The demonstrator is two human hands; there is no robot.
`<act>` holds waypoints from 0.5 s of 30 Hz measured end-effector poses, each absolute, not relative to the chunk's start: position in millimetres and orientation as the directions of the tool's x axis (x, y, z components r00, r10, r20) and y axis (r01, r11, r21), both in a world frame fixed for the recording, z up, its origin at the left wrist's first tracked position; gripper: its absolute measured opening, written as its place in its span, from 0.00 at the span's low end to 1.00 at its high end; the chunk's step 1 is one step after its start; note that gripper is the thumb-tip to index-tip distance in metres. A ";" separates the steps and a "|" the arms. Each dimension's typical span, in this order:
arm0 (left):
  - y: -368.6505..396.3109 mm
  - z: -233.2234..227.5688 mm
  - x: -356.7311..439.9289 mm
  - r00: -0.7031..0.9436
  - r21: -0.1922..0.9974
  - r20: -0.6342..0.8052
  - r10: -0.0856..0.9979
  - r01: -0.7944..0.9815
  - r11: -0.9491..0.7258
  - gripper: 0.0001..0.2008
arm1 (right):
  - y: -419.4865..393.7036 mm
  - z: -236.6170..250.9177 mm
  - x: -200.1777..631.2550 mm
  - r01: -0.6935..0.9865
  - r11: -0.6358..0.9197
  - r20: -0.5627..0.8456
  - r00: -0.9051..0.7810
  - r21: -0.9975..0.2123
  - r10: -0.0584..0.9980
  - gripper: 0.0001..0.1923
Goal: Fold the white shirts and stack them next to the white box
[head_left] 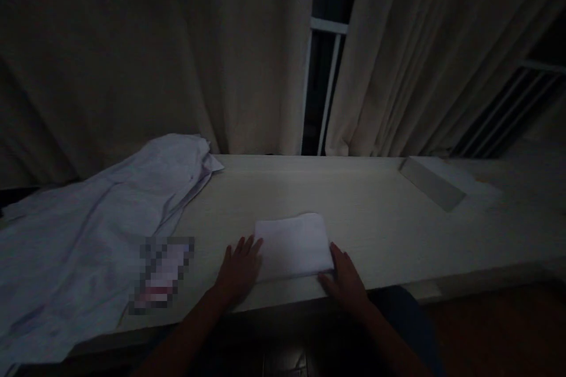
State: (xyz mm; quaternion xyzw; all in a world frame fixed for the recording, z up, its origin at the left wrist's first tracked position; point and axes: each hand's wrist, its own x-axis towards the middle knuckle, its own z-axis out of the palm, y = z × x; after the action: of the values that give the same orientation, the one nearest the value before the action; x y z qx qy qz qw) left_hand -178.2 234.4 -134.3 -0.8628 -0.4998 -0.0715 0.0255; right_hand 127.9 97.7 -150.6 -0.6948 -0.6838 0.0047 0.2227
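Dim light here, and the folded white cloth sits near the front edge of the pale tabletop, a neat rectangle with soft, rounded corners and a slightly thick, layered near edge. It looks like plain woven fabric, smooth on top, no pattern to be seen. The left hand lies flat on the tabletop, fingers spread and straight, fingertips touching the cloth's left edge, holding nothing. The right hand lies flat too, open, pressed against the cloth's near right corner, gripping nothing. The tabletop shows a fine, light wood grain and a long straight edge. To the left, a large crumpled white sheet drapes over the tabletop, creased and loose. Behind, heavy beige curtains hang in deep vertical folds. Far right, a flat pale box rests at an angle.
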 end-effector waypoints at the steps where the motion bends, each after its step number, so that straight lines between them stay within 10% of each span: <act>1: 236.6 -125.7 -169.4 0.497 -0.012 0.153 0.854 0.865 -0.501 0.26 | 97.7 -149.3 128.9 0.935 0.021 0.325 0.101 -0.354 0.940 0.38; 9: 250.1 -80.8 -17.1 0.765 0.048 0.093 0.637 0.636 -0.770 0.26 | 99.8 -138.0 131.5 0.850 -0.113 0.383 0.345 -0.514 0.857 0.22; 15: 272.0 -118.7 55.9 0.718 0.059 0.018 0.696 0.694 -0.717 0.33 | 111.5 -135.2 130.9 0.787 -0.286 0.315 0.509 -0.547 0.801 0.18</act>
State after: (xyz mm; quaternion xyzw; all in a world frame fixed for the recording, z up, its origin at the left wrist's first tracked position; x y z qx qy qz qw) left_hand 55.9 272.0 -118.7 -0.9265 -0.3751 -0.0194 -0.0239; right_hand 130.9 111.5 -135.2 -0.8017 -0.4952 0.0103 0.3345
